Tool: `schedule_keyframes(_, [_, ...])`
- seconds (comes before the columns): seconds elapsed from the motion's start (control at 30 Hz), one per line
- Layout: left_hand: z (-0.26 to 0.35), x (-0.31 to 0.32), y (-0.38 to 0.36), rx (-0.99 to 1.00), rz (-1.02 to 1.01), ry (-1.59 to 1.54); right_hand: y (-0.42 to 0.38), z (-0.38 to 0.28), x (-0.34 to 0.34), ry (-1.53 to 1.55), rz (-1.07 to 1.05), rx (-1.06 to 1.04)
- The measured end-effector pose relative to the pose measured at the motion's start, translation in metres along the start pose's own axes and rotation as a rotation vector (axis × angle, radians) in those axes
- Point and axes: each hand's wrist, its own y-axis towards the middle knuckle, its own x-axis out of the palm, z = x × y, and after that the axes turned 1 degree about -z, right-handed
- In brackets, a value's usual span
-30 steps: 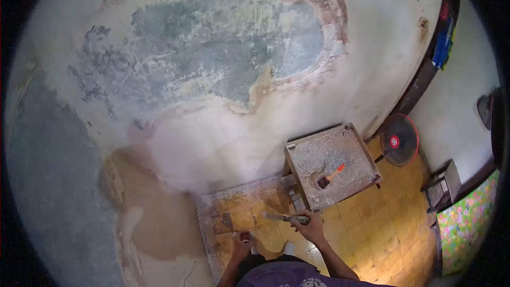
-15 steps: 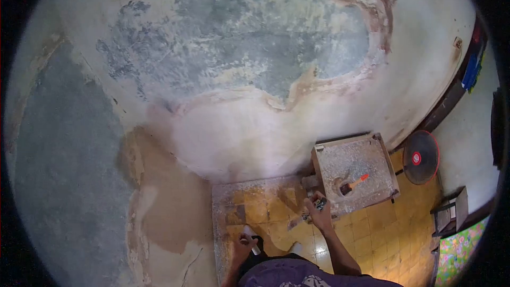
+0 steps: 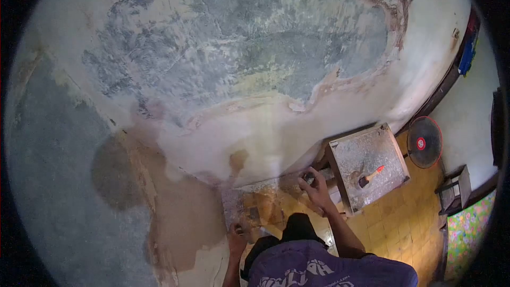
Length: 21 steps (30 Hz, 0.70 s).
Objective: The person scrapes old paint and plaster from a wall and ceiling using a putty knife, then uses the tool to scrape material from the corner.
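Observation:
My right hand [image 3: 317, 187] is raised beside the left edge of a dusty, speckled table [image 3: 372, 154]. Its fingers are curled round a small dark object whose kind I cannot make out. Low in the view, near the foot of the wall, my left hand [image 3: 237, 235] has its fingers bent round something too small to tell. A brush [image 3: 372, 176] with an orange-red handle and dark bristles lies on the table. Ahead stands a wall with a large grey patch [image 3: 255, 32] inside rough, reddish-brown edges.
A round fan [image 3: 424, 142] with a red rim stands right of the table. Behind it is a small wooden stand [image 3: 455, 190], near a flowered green cloth [image 3: 470, 231]. The floor [image 3: 393, 234] has yellow tiles. Another grey patch [image 3: 53, 154] covers the left wall.
The view has shifted, and my body leans further forward. My right hand has risen toward the wall and the table's left edge. The white tool seen by my left hand no longer shows.

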Motion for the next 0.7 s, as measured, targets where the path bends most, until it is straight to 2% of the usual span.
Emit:
schedule_keyframes(0.03, [-0.001, -0.004, 0.002, 0.022, 0.013, 0.052, 0.008, -0.001, 0.001, -0.115, 0.003, -0.073])
schedule_keyframes(0.1, [-0.038, 0.003, 0.012, 0.078, 0.068, 0.130, 0.026, -0.020, -0.002, -0.237, -0.095, -0.089])
schedule_keyframes(0.2, [-0.058, 0.012, 0.021, 0.016, 0.117, 0.096, 0.069, -0.025, -0.010, -0.362, -0.232, -0.115])
schedule_keyframes(0.23, [-0.045, 0.010, 0.025, -0.065, 0.096, 0.005, 0.084, -0.024, -0.013, -0.394, -0.272, -0.123])
schedule_keyframes(0.27, [-0.029, 0.009, 0.031, -0.145, 0.076, -0.088, 0.101, -0.027, -0.017, -0.398, -0.247, -0.267])
schedule_keyframes(0.33, [0.001, 0.010, 0.039, -0.120, 0.083, -0.240, 0.131, -0.034, -0.019, -0.402, -0.186, -0.551])
schedule_keyframes(0.37, [0.014, 0.013, 0.040, -0.018, 0.108, -0.300, 0.143, -0.037, -0.018, -0.424, -0.195, -0.597])
schedule_keyframes(0.43, [0.026, 0.023, 0.046, 0.036, 0.109, -0.387, 0.164, -0.044, -0.014, -0.472, -0.213, -0.687])
schedule_keyframes(0.53, [0.035, 0.041, 0.057, -0.104, 0.067, -0.390, 0.188, -0.057, -0.012, -0.474, -0.361, -0.848])
schedule_keyframes(0.6, [0.045, 0.050, 0.065, -0.185, 0.061, -0.289, 0.194, -0.068, -0.013, -0.456, -0.384, -0.960])
schedule_keyframes(0.7, [0.069, 0.055, 0.080, -0.245, -0.025, -0.354, 0.229, -0.065, -0.039, -0.521, -0.406, -1.040])
